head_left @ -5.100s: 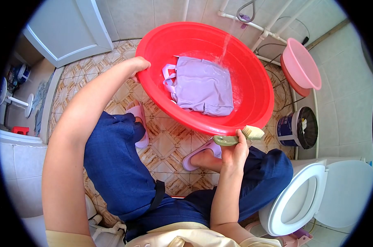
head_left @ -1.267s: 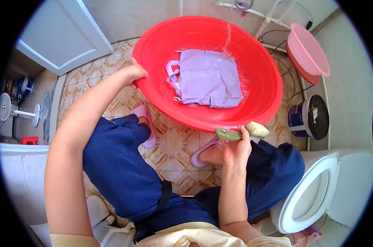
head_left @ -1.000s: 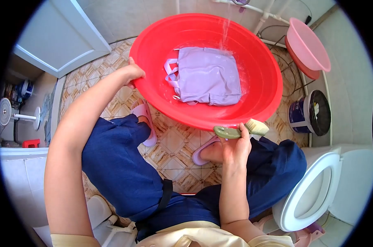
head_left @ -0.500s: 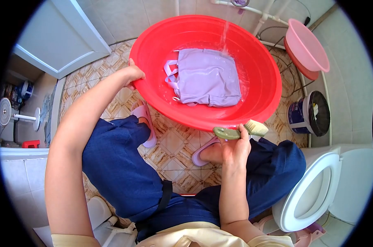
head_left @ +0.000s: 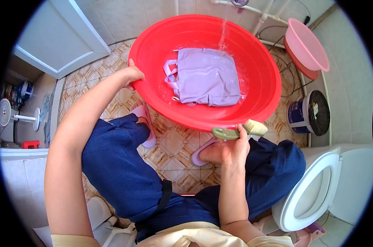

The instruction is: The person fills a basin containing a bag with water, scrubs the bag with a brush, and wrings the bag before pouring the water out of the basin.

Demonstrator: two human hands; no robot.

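A large red basin (head_left: 260, 82) is tilted in front of me, and a thin stream of water falls into it. Inside lies a wet lilac bag (head_left: 207, 76) with its handles to the left. My left hand (head_left: 133, 74) grips the basin's left rim, the fingers partly hidden beneath it. Near the basin's front rim, my right hand (head_left: 236, 146) is closed on a green-handled brush (head_left: 226, 133), its pale bristles pointing up and to the right.
A pink basin (head_left: 305, 44) leans by the right wall above a dark bucket (head_left: 318, 113). At the lower right is a toilet (head_left: 285, 214) with its lid up. A white door (head_left: 59, 37) stands at the upper left, and pipes run along the back wall.
Compared with the oldest frame, the view has shifted, and the basin's opening shows slightly wider. Both hands keep their holds; over the last second almost nothing has moved except the falling water.
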